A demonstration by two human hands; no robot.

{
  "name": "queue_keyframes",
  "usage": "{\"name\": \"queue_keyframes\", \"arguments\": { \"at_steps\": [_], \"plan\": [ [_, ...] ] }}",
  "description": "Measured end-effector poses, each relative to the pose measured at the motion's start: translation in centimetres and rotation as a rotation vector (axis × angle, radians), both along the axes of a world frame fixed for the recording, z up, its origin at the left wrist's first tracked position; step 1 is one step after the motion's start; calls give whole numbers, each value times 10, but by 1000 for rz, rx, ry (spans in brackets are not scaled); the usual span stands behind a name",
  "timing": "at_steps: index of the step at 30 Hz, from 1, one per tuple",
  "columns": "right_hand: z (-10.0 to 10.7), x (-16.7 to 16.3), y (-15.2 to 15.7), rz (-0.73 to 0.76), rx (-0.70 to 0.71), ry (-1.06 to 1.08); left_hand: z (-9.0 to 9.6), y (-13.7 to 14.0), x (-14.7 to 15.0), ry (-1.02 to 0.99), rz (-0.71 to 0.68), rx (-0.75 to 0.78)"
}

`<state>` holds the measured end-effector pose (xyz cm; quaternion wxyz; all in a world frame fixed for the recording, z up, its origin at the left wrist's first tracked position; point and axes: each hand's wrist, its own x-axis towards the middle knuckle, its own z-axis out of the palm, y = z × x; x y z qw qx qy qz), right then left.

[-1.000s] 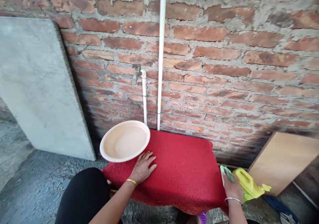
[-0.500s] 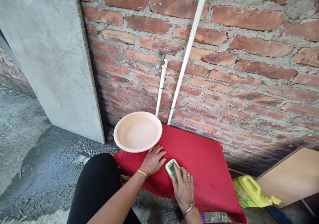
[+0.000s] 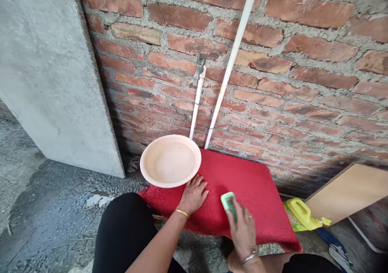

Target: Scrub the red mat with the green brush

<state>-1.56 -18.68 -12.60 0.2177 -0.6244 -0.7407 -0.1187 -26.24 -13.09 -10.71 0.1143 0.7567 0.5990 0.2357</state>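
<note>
A red cloth (image 3: 239, 172) lies spread over a low support in front of me. My left hand (image 3: 194, 194) rests flat on it with the fingers spread, close below the rim of a pale pink basin (image 3: 172, 184). Its fingertips are near the basin's front right edge. My right hand (image 3: 242, 224), slightly smeared by motion, is closed around a light green scrub brush (image 3: 227, 200) over the middle of the cloth. The brush's underside is hidden. Whatever is in the basin is hard to make out, apart from a few dark specks.
A yellow jug (image 3: 301, 214) lies tilted right of the cloth, near a leaning tan board (image 3: 348, 192). Behind stands a brick wall (image 3: 257, 115) with white pipes (image 3: 233, 58) and a grey tap (image 3: 200, 66). A concrete slab (image 3: 57, 75) leans at left above wet floor (image 3: 60, 196).
My right hand has moved the brush to the right across the cloth, away from my left hand. The left hand stays flat by the basin. The view has shifted slightly.
</note>
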Motion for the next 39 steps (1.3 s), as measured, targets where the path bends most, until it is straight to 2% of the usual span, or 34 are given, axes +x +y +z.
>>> {"name": "queue_keyframes", "arguments": {
  "at_steps": [2,4,7,11,13,14,16,20,23,26,31,33,35,39],
  "plan": [
    [-7,-30,-6,119,-2,-27,0,-1,-1,8,-6,11],
    [-11,-37,-7,133,1,-78,-1,-1,-2,13,-5,17],
    [-9,-1,-2,-14,-14,-147,-1,-1,-1,23,-2,9],
    [4,71,4,-356,-56,-191,-2,0,2,16,-5,7],
    [10,86,5,-440,-47,-180,-2,1,3,-11,2,20],
    [11,84,6,-431,-38,-165,-1,1,3,-33,13,26],
    [12,63,6,-323,-29,-125,0,1,2,-104,53,33],
    [5,-21,0,17,-46,-55,4,0,-6,-235,107,38],
    [-2,-70,-1,181,-61,-68,6,0,-14,-262,132,29],
    [-5,-72,8,185,-68,-123,6,-1,-18,-276,159,8],
    [3,-19,31,-93,-91,-170,4,-2,-19,-308,188,-23],
    [6,-15,32,-125,-85,-150,3,-1,-17,-323,208,-26],
    [6,-30,26,-40,-77,-113,2,0,-17,-338,230,-20],
    [-4,-85,8,227,-77,-86,-4,0,-17,-362,263,18]
  ]
}}
